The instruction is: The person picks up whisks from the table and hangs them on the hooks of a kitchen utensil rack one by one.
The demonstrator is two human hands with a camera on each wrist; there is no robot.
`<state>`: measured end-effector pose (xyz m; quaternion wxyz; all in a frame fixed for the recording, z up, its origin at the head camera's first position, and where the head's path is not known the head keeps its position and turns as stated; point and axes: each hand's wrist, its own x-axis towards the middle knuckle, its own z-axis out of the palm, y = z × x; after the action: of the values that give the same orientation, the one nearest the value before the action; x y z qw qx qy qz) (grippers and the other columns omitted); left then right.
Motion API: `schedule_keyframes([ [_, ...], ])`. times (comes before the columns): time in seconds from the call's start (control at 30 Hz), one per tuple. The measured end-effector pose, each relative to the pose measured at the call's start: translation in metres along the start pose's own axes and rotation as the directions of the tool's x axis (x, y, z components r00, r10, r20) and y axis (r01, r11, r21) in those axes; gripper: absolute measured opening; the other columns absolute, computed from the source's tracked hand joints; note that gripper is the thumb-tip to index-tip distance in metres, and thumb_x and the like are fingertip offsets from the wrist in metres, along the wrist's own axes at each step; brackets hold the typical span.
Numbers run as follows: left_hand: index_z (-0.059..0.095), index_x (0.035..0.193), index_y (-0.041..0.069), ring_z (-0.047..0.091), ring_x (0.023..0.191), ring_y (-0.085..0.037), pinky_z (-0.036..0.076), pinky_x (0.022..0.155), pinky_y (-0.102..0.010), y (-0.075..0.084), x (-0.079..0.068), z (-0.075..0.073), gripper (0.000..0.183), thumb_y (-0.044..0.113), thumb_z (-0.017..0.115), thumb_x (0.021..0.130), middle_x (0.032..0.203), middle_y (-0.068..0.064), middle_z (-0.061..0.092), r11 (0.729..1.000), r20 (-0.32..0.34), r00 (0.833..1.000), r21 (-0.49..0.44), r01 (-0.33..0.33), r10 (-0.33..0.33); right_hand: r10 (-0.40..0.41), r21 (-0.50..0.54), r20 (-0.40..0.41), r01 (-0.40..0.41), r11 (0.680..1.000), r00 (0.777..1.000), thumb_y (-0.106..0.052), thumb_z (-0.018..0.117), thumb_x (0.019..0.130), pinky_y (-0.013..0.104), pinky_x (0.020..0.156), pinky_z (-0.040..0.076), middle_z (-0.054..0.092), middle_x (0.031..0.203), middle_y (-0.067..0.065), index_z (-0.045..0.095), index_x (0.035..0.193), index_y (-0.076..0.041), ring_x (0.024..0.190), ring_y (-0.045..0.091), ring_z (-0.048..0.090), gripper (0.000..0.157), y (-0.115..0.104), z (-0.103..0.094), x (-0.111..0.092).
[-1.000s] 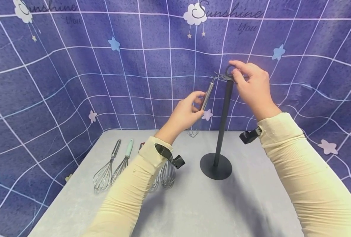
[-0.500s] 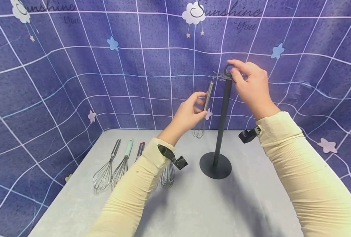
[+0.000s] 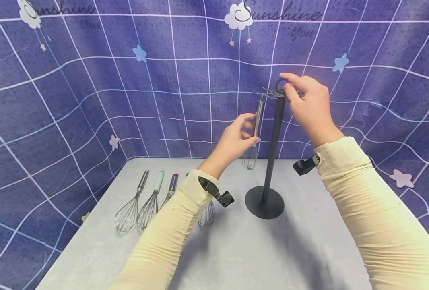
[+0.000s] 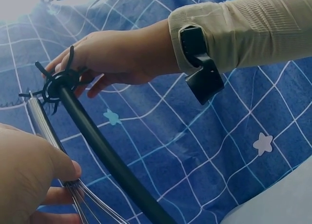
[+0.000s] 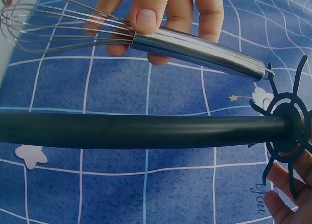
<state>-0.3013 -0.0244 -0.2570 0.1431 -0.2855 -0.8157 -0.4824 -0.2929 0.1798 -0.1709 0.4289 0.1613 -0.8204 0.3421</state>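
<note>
My left hand [image 3: 236, 139] pinches a steel whisk [image 3: 258, 117] by its handle, wires hanging down. In the right wrist view the loop at the end of the whisk [image 5: 200, 53] is right at one hook of the black stand's ring [image 5: 287, 100]. The stand [image 3: 274, 141] is a tall dark pole on a round base, with several hooks around its top. My right hand [image 3: 310, 106] grips the small loop on top of the stand between thumb and fingers. The left wrist view shows the right hand [image 4: 112, 56] behind the hook ring.
On the left of the table [image 3: 91, 257] lie several whisks: one with a dark handle [image 3: 127, 213], a mint-handled one [image 3: 158, 181] and one with a red tip [image 3: 172, 183]. Another whisk [image 3: 207, 215] is partly hidden by my left forearm. A purple grid-patterned cloth [image 3: 185, 92] hangs behind.
My left hand has moved slightly right with the whisk, which now hangs more upright beside the pole. The right hand stays on the top loop.
</note>
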Motion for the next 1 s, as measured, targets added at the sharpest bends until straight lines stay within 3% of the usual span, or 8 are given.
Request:
schedule_keyframes([
  [0.27, 0.049, 0.142, 0.012, 0.070, 0.090, -0.017, 0.057, 0.073, -0.028, -0.001, 0.001, 0.005, 0.058, 0.008, 0.075, 0.091, 0.118, -0.008, 0.064, 1.000, -0.006, 1.000, -0.012, 0.018, -0.018, -0.016, -0.002, -0.011, 0.016, 1.000, 1.000, -0.017, 0.057, 0.099, 0.032, 0.082, 0.048, 0.069, 0.095, 0.014, 0.075, 0.123, -0.021, 0.094, 0.023, 0.066, 0.030, 0.000, 0.000, 0.001],
  [0.53, 0.050, 0.140, 0.011, 0.070, 0.089, -0.018, 0.057, 0.073, -0.029, -0.003, 0.002, 0.008, 0.055, 0.008, 0.074, 0.091, 0.117, -0.007, 0.065, 0.999, -0.010, 1.000, -0.025, 0.028, -0.029, -0.007, 0.006, -0.006, 0.007, 1.000, 1.000, -0.018, 0.057, 0.100, 0.033, 0.083, 0.049, 0.071, 0.098, 0.012, 0.075, 0.123, -0.022, 0.097, 0.023, 0.067, 0.030, 0.001, 0.001, 0.001],
  [0.77, 0.054, 0.137, 0.010, 0.070, 0.090, -0.020, 0.057, 0.073, -0.029, -0.008, 0.006, 0.012, 0.051, 0.009, 0.074, 0.090, 0.116, -0.009, 0.067, 0.998, -0.025, 0.999, -0.052, 0.024, -0.025, -0.014, 0.003, -0.001, 0.014, 1.000, 1.000, -0.017, 0.057, 0.100, 0.043, 0.088, 0.052, 0.071, 0.100, 0.014, 0.075, 0.124, -0.019, 0.098, 0.024, 0.066, 0.030, 0.000, 0.000, 0.001],
  [1.0, 0.055, 0.137, 0.011, 0.070, 0.090, -0.018, 0.056, 0.074, -0.030, -0.011, 0.005, 0.013, 0.049, 0.010, 0.073, 0.092, 0.115, -0.007, 0.067, 0.999, -0.020, 0.999, -0.030, 0.034, -0.034, 0.001, -0.004, 0.015, -0.001, 1.000, 1.000, -0.018, 0.056, 0.101, 0.042, 0.090, 0.053, 0.070, 0.101, 0.012, 0.074, 0.126, -0.021, 0.098, 0.022, 0.065, 0.031, -0.002, 0.000, 0.000],
])
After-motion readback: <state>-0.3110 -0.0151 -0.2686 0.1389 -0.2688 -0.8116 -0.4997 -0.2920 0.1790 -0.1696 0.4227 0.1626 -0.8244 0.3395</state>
